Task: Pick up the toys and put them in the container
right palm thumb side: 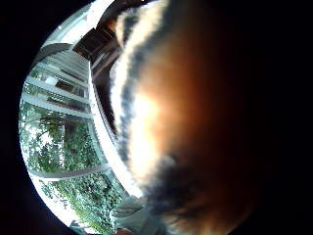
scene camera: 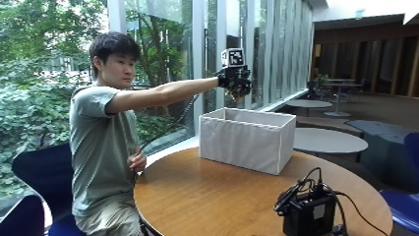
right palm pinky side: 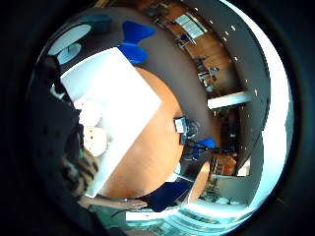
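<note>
One striped brown plush toy (right palm pinky side: pixel 78 172) sits gripped in your gloved right hand (scene camera: pixel 237 84); centre it over the white fabric container (scene camera: pixel 247 140) before releasing.

A striped furry toy (right palm thumb side: pixel 195 122) is held high above the open white container (scene camera: pixel 247 138).

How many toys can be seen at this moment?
3. One striped plush toy is gripped in the gloved right hand above the white container; two pale toys lie inside it. More may be hidden there.
</note>
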Motion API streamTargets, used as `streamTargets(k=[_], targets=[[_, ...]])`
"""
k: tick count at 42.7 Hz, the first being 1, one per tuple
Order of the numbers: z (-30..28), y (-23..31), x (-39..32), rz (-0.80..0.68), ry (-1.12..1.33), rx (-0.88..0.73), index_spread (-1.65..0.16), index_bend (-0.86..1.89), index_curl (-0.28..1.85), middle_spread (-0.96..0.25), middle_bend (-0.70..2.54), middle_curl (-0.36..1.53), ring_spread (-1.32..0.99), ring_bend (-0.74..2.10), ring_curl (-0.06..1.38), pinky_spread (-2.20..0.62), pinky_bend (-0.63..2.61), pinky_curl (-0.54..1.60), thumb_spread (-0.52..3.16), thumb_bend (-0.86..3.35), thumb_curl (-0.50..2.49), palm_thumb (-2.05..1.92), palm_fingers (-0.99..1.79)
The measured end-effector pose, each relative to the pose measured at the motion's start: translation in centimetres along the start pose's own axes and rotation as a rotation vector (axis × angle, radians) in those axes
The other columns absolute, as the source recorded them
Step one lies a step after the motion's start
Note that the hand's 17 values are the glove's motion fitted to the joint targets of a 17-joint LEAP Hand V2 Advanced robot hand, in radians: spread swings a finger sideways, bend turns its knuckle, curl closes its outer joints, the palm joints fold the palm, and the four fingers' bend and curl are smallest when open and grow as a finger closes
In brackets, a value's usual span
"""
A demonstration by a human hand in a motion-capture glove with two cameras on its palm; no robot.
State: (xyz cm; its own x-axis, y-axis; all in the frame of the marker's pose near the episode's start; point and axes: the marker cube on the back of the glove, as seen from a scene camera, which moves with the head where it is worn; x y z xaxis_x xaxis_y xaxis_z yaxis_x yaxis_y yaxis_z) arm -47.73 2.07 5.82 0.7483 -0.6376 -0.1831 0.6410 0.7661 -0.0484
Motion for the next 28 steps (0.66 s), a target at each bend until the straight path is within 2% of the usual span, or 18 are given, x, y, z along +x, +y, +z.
streamTargets(k=[3,4,5,7,8,9,15,19,28], targets=[[0.8,0.4,1.2,-0.11,0.147,-0.126,-0.32,0.46,1.07,-0.22,1.37,0.87,-0.33,1.29,0.61,-0.37,1.17,0.64,0.94,-0.09,0.73,0.11,0.81],[0.9,0.3,0.9,-0.14,0.182,-0.157,-0.31,0.25,1.01,-0.22,1.25,0.83,-0.32,1.24,0.59,-0.36,1.18,0.62,0.95,-0.14,0.68,0.01,0.48],[0.9,0.2,0.4,-0.137,0.183,-0.179,-0.29,0.23,1.03,-0.22,1.22,0.82,-0.31,1.25,0.61,-0.35,1.2,0.65,0.96,-0.13,0.66,-0.03,0.37],[1.2,0.5,-0.1,-0.046,0.116,-0.201,-0.27,0.08,0.97,-0.21,0.95,0.74,-0.27,1.24,0.63,-0.29,1.28,0.69,0.96,-0.14,0.62,-0.11,-0.11],[1.3,0.7,-0.3,0.001,0.074,-0.204,-0.26,0.07,0.94,-0.2,0.87,0.72,-0.25,1.21,0.62,-0.26,1.29,0.68,0.96,-0.13,0.6,-0.12,-0.17],[1.3,0.9,-0.5,0.031,0.036,-0.199,-0.26,0.07,0.89,-0.17,0.72,0.66,-0.21,1.09,0.57,-0.22,1.31,0.66,0.96,-0.14,0.58,-0.14,-0.39],[0.3,1.2,-1.5,0.176,-0.114,-0.137,-0.23,0.06,0.71,-0.11,0.44,0.53,-0.12,0.81,0.43,-0.1,1.21,0.55,0.96,-0.13,0.48,-0.16,-0.37],[0.7,2.9,0.5,0.079,-0.069,-0.107,-0.22,0.07,0.64,-0.1,0.38,0.49,-0.1,0.73,0.38,-0.06,1.1,0.5,0.98,-0.12,0.43,-0.16,-0.31],[1.9,5.0,1.0,0.006,-0.068,-0.085,-0.22,0.08,0.51,-0.1,0.29,0.45,-0.07,0.63,0.34,-0.02,0.94,0.43,1.0,-0.11,0.34,-0.15,-0.21]])
